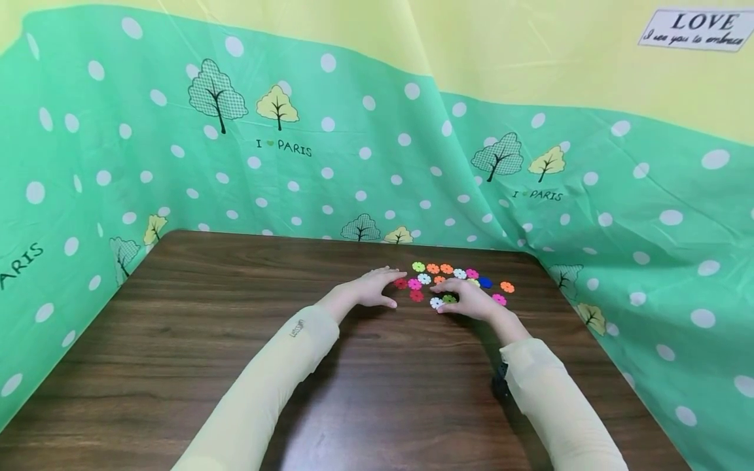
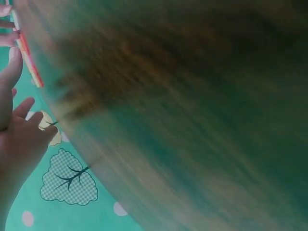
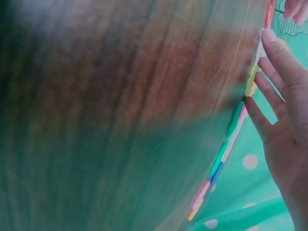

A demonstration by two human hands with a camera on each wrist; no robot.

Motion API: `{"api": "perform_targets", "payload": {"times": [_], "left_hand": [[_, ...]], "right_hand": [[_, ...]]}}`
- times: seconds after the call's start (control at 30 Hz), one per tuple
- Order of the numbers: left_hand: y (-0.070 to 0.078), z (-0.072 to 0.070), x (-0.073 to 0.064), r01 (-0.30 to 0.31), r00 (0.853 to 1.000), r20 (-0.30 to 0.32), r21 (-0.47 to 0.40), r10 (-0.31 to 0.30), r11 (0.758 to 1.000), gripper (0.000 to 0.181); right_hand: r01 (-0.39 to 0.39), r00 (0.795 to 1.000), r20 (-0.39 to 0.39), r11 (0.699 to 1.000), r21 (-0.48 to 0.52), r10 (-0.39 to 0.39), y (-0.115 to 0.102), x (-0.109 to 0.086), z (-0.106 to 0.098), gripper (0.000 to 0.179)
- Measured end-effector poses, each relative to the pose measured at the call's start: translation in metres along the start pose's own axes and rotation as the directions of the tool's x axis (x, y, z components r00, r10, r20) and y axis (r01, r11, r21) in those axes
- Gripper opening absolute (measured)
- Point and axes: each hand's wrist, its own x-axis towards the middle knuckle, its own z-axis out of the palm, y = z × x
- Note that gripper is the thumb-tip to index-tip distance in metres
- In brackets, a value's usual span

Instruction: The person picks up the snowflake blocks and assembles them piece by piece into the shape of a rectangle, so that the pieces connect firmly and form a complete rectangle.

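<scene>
Right grip (image 1: 473, 301), green flower (image 1: 449, 298) apparently beneath

Flower pieces (image 1: 415, 284) litter the gap between facing fingers (image 1: 450, 285).

Right grip (image 3: 292, 120) beside coloured pieces (image 3: 235, 119).

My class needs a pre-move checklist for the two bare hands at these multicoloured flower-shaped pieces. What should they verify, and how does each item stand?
1. Multicoloured flower-shaped pieces lying on the brown wood-grain table: ok.
2. Bare left hand holding nothing: ok, fingers extended beside the group.
3. All pieces unobstructed in the head view: not ok, the bare right hand overlaps some.
4. Pieces all touching in one group: not ok, the orange flower-shaped piece furthest right lies apart.
5. Right thumb pressing the white flower-shaped piece nearest it: cannot tell.
</scene>
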Motion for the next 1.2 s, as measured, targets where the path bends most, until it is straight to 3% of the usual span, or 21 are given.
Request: {"api": "perform_targets", "payload": {"times": [0.2,0.37,0.63,0.93,1.07,1.2], "left_hand": [[-0.001,0.004,0.009,-0.003,0.999,0.042,0.078,0.000,0.997,0.066],[-0.003,0.004,0.011,-0.039,0.999,0.016,0.155,0.037,0.987,0.051],[-0.005,-0.002,0.007,-0.077,0.997,0.014,0.153,0.076,0.985,0.034],[-0.010,0.004,0.003,-0.135,0.981,-0.111,0.216,0.162,0.967,0.017],[-0.008,0.005,0.000,-0.108,0.982,-0.130,0.195,0.135,0.975,0.012],[-0.002,0.003,-0.006,-0.068,0.992,-0.095,0.117,0.080,0.991,0.018]], "right_hand": [[-0.042,0.999,0.012,0.999,0.009,0.042,0.003,0.002,0.002,0.041],[-0.048,0.998,0.033,0.999,0.025,0.047,0.002,0.004,0.002,0.035],[-0.033,0.999,0.018,0.999,0.037,0.032,0.001,0.007,0.001,0.023],[-0.029,1.000,0.010,0.999,0.045,0.029,-0.001,0.009,0.000,0.024],[-0.036,0.999,0.006,0.998,0.043,0.036,-0.002,0.010,0.000,0.023],[-0.060,0.998,0.012,0.997,0.041,0.060,-0.003,0.011,0.000,0.023]]}}
